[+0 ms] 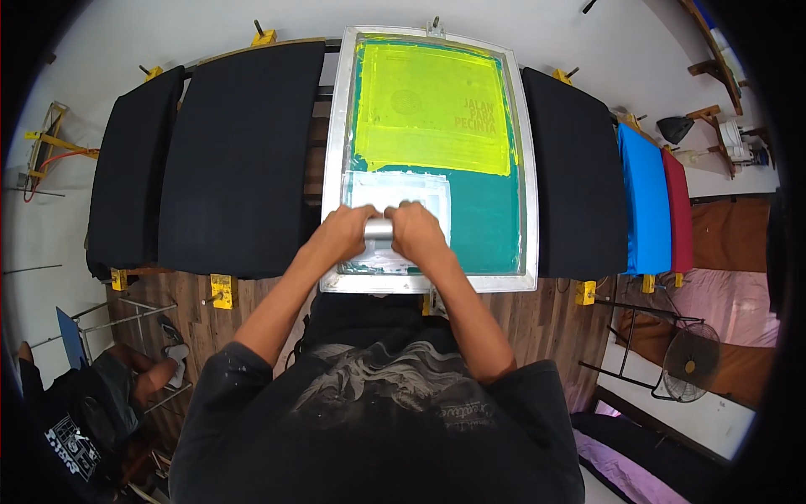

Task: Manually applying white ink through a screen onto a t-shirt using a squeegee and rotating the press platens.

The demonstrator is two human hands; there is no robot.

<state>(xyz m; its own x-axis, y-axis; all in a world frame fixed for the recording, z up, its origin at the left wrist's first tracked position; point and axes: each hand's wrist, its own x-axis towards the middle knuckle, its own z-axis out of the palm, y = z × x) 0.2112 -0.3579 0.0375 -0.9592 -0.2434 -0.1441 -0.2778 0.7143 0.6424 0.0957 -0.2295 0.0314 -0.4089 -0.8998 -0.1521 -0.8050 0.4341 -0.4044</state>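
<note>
A screen-printing screen with a pale metal frame lies in front of me. Its mesh is green, and yellow tape or film covers the far half. On the near left is a whitish patch. Over that patch, a silvery squeegee spans the gap between my hands. My left hand is closed around its left end, and my right hand grips the right end. The squeegee's lower edge is hidden under my hands.
Boards covered in black cloth flank the screen on both sides. Farther right are a blue cloth-covered board and a red one. Yellow clamps jut out along the near edge. A fan stands at right; another person is at lower left.
</note>
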